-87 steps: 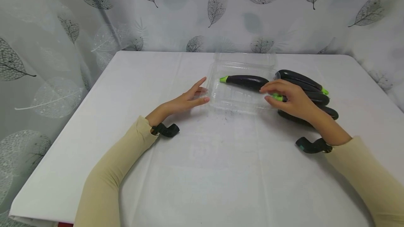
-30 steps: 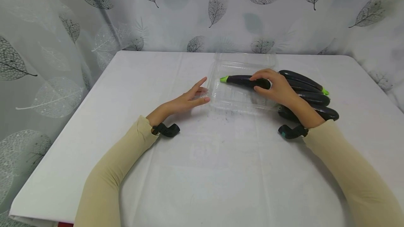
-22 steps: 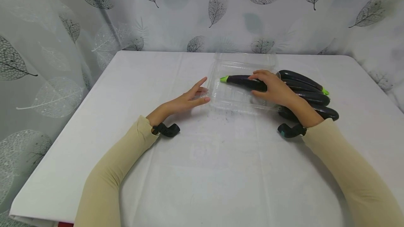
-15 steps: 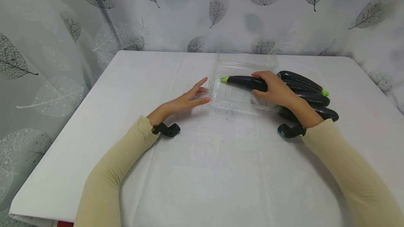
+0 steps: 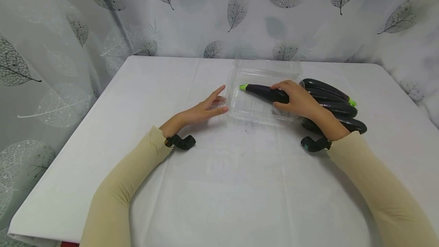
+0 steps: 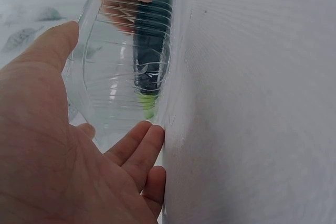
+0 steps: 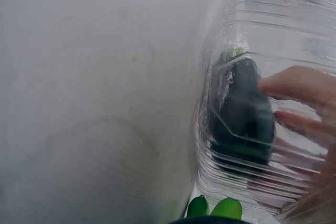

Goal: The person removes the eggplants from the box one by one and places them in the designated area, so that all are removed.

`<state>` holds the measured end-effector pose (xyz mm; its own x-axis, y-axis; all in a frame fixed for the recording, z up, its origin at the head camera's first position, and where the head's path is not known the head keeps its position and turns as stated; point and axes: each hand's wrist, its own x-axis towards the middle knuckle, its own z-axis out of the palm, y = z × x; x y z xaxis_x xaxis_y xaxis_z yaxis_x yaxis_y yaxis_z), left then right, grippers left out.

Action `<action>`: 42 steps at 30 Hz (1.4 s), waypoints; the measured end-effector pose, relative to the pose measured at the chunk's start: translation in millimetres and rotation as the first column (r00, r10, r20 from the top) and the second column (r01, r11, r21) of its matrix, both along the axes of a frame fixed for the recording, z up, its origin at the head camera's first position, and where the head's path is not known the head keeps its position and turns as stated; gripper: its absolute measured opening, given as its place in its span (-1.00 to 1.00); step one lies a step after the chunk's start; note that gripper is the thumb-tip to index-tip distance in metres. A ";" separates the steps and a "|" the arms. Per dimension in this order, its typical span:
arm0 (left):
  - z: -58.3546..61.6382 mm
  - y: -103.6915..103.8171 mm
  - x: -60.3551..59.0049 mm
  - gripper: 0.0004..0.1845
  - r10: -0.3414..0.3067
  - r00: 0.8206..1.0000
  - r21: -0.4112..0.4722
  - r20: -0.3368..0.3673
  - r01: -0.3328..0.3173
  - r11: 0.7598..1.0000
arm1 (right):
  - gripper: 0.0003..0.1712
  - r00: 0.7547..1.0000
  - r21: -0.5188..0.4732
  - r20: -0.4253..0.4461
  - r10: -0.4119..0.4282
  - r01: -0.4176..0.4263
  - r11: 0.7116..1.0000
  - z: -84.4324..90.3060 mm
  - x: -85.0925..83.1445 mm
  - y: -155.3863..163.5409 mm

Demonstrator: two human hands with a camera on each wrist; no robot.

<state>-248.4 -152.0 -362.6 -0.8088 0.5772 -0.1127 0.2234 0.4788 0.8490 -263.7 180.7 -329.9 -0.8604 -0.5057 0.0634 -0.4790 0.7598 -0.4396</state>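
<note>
In the head view a dark eggplant (image 5: 264,91) with a green stem end lies in a clear plastic container (image 5: 245,111). My right hand (image 5: 296,98) holds its thick end, with fingers on the far side and the thumb on the near side. Through the clear wall, the right wrist view shows the fingers of that hand against the eggplant (image 7: 239,111). My left hand (image 5: 202,109) rests at the container's left side with fingers extended. In the left wrist view its thumb is at the rim and its fingertips are by the wall (image 6: 105,98). The right palm is hidden.
Several more eggplants (image 5: 343,108) lie side by side just right of the container, partly behind the right wrist. The container's raised lid (image 5: 267,65) stands toward the back edge of the white-covered table (image 5: 219,186). A leaf-print curtain (image 5: 192,14) hangs behind.
My right hand has come left from the eggplant pile into the container and onto the eggplant there. That eggplant's thick end has swung slightly nearer me. The left hand has stayed still.
</note>
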 end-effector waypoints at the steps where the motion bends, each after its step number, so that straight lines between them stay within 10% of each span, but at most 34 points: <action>1: -0.1 0.1 -0.1 -0.12 0.000 1.000 0.001 -0.001 0.000 1.000 | -0.38 1.000 0.012 0.002 -0.002 0.002 1.000 0.0 0.2 0.1; 20: 0.4 -1.2 0.1 -0.11 -0.001 1.000 0.011 0.005 0.001 1.000 | -0.36 1.000 0.053 -0.007 0.013 -0.013 0.999 0.4 2.0 -2.8; 42: 1.4 0.1 0.7 -0.12 0.006 1.000 0.000 0.010 -0.006 1.000 | -0.40 0.998 -0.160 -0.049 0.039 -0.046 0.986 -5.4 0.4 2.2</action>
